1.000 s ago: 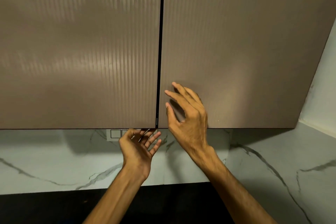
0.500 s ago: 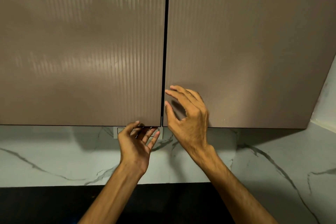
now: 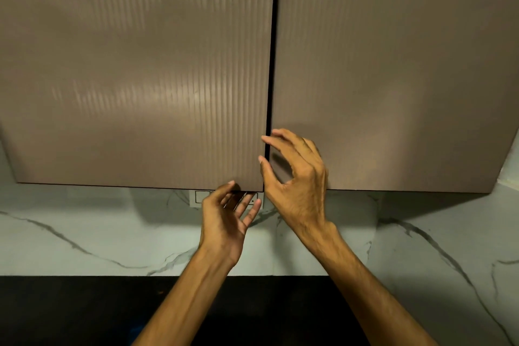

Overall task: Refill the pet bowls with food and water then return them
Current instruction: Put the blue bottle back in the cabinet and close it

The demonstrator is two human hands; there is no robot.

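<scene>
A home kitchen: ribbed wall cabinets (image 3: 140, 64) over marble backsplash (image 3: 84, 233), dark counter (image 3: 70, 312).

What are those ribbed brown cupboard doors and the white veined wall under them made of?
The ribbed brown cupboard doors look like matte laminate or fluted board: fine vertical grooves, soft sheen. The white veined wall looks like polished marble or a marble-look slab: grey veins, smooth surface. Neither is certain.

both arms raised; left hand (image 3: 224, 222) palm-up, right hand (image 3: 297, 185) fingers (image 3: 276, 146) curled.

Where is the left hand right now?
In the head view, the left hand is low at centre, fingers under the left door's bottom right corner, beside the right hand.
</scene>
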